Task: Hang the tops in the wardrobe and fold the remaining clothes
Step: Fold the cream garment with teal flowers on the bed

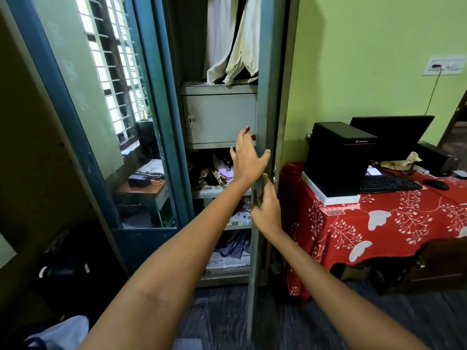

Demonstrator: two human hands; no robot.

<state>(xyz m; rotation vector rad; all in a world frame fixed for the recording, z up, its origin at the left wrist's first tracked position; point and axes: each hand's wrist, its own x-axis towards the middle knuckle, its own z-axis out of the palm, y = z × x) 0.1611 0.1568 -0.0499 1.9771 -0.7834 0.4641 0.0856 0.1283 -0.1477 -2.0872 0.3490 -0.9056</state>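
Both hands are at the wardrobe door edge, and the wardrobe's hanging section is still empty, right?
Not empty. The head view shows pale garments hanging in the wardrobe. The left hand and right hand are at the door edge.

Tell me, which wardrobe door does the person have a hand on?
The right door, seen edge-on beside the red-clothed table. The right hand rests on its edge; the mirrored left door stands untouched.

Dim daylight, soft blur, curved edges
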